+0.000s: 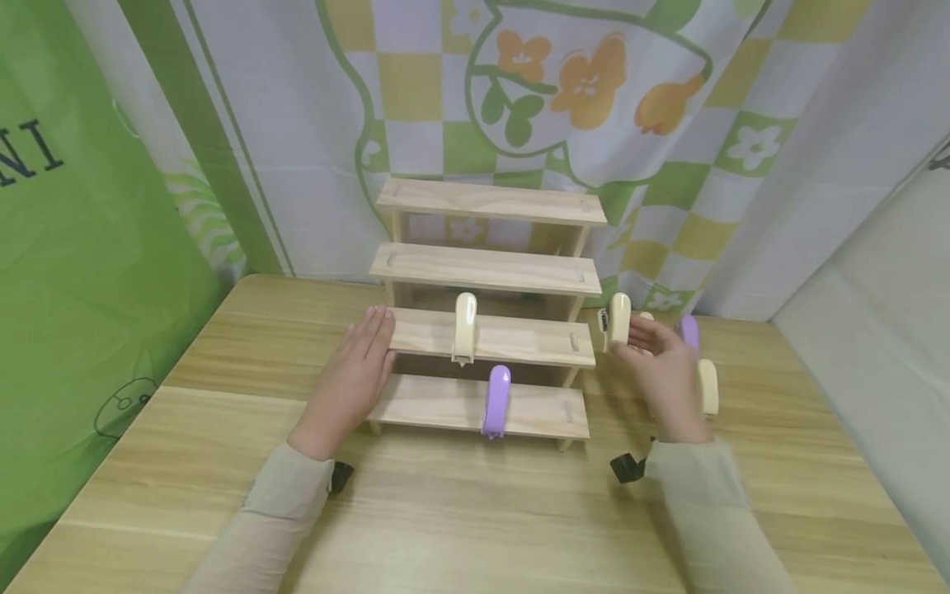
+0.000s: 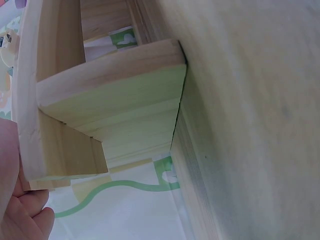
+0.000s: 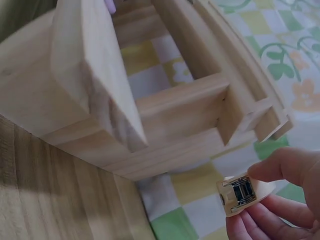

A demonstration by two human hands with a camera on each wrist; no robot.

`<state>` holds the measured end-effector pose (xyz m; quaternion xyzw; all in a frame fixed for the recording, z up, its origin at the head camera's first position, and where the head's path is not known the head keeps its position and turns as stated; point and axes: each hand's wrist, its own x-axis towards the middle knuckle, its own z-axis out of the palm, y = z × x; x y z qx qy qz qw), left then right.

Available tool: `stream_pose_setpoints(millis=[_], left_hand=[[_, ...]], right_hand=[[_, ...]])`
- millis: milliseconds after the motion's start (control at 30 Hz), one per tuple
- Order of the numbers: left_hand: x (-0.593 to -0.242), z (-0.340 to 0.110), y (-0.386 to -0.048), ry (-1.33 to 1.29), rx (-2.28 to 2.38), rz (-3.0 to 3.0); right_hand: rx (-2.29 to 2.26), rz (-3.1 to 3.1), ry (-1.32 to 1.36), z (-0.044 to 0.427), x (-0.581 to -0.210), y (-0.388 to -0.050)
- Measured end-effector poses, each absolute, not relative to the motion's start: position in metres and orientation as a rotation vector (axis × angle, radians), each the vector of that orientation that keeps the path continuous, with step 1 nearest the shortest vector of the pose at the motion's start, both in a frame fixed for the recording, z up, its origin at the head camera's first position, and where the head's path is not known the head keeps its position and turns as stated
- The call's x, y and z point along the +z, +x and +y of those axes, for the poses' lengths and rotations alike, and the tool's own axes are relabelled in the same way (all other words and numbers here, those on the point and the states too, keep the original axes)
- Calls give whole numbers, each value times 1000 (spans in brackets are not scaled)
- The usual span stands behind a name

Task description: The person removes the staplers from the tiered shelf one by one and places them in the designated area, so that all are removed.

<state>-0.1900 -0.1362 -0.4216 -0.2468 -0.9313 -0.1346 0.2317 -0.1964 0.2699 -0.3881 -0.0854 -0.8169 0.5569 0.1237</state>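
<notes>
In our right grip (image 1: 659, 375), we pinch a cream stapler (image 1: 619, 318) right of the wooden rack (image 1: 490, 268); our left grip (image 1: 350, 381), fingers straight, touches its second-lowest shelf's (image 1: 527, 337) left end.

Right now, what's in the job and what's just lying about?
Likely job:
held stapler, in right hand
tiered shelf, left hand at its side
cream stapler and purple stapler on shelf
other staplers near right hand

Just around:
patterned curtain
green cloth
</notes>
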Motion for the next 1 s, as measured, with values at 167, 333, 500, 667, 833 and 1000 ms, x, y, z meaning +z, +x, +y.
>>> stream_pose_setpoints(millis=[167, 333, 500, 667, 833, 1000], left_hand=[[-423, -137, -190, -682, -364, -2550], [-424, -137, -190, -686, -368, -2536], [-424, -137, -191, -689, -366, -2521], [-425, -137, -191, -688, -370, -2524], [-425, -137, -191, -683, -367, -2534], [-422, -137, -190, -682, -372, -2546]], right_hand=[[1613, -2414, -271, 270, -397, -207], [1629, -2438, -315, 269, -401, -217], [1575, -2482, -307, 268, -407, -227], [1480, -2534, -296, 268, -415, -231], [1446, -2588, -305, 269, -420, -234], [1481, -2616, -327, 270, -427, -237]])
